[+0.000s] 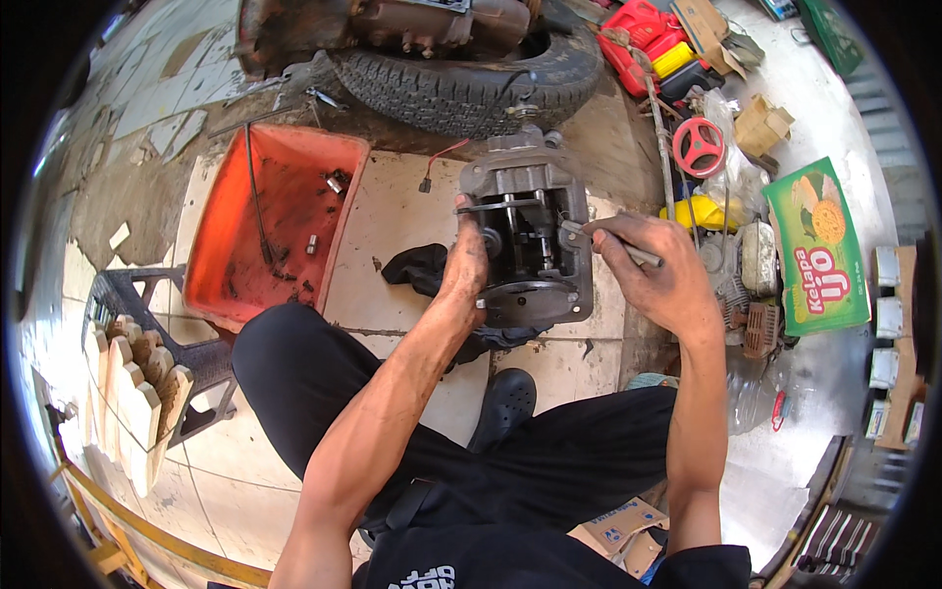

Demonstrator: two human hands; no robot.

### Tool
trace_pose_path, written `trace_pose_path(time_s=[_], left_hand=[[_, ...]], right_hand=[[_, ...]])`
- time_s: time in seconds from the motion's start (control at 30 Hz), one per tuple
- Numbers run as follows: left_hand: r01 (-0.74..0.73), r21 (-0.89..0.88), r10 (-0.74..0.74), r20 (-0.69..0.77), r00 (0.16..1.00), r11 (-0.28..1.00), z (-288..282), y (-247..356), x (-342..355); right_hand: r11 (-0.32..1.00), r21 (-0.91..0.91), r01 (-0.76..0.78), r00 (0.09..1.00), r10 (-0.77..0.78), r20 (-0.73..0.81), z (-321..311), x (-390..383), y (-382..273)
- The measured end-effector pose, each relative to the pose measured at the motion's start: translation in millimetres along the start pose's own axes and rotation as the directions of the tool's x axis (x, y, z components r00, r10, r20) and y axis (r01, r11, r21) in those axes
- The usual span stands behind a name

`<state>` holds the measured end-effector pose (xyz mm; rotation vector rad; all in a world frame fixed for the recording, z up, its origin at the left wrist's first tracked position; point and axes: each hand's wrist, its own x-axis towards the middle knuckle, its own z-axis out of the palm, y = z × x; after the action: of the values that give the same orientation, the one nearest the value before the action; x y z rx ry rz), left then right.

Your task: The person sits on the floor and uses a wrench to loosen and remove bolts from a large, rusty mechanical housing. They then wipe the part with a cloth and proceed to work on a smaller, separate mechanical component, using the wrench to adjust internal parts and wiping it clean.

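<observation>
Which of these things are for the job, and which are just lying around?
For the job:
open gearbox casing, left hand against it
metal tool in right hand
black cloth, probably
red-orange bin with small metal parts, probably

Seemingly lying around:
tyre
red handwheel
green carton panel
pointed wooden slats

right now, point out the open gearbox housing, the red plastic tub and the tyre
Open gearbox housing (535,305): head view, on its near end wall.
Red plastic tub (294,208): head view, on its bare floor.
Tyre (437,100): head view, on its tread.
</observation>
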<state>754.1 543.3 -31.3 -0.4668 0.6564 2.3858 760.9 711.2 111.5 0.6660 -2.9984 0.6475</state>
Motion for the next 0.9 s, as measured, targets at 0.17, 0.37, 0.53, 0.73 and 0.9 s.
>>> trace_pose_path(time_s=[0.17, 0.37, 0.53, 0.73, 0.9], left_hand=[[0.021, 0.052, -0.022, 0.018, 1.0, 0.998, 2.6, 1.2, 3.6], [0.042, 0.09, -0.038, -0.047, 0.998, 0.995, -1.1, -4.6, 4.3], [0.04, 0.33, 0.024, -0.188, 0.982, 0.943, -16.6, -10.2, 10.7], [0.04, 0.373, 0.042, -0.21, 0.977, 0.927, -15.7, -10.8, 11.5], [0.0, 0.259, 0.047, -0.177, 0.983, 0.966, -28.0, -11.8, 19.1]], right_hand=[[0.976, -0.142, 0.166, 0.961, -0.193, -0.2, 26.8, -0.5, -3.5], [0.997, -0.078, 0.018, 0.988, -0.029, -0.15, 17.4, -11.9, -17.2], [0.992, -0.021, -0.128, 0.992, 0.128, 0.01, -13.3, -28.1, -49.4], [0.986, -0.146, 0.079, 0.996, -0.073, 0.045, 14.7, -34.0, -33.2], [0.999, -0.032, -0.009, 0.994, 0.012, 0.109, -2.8, -37.9, -31.5]])
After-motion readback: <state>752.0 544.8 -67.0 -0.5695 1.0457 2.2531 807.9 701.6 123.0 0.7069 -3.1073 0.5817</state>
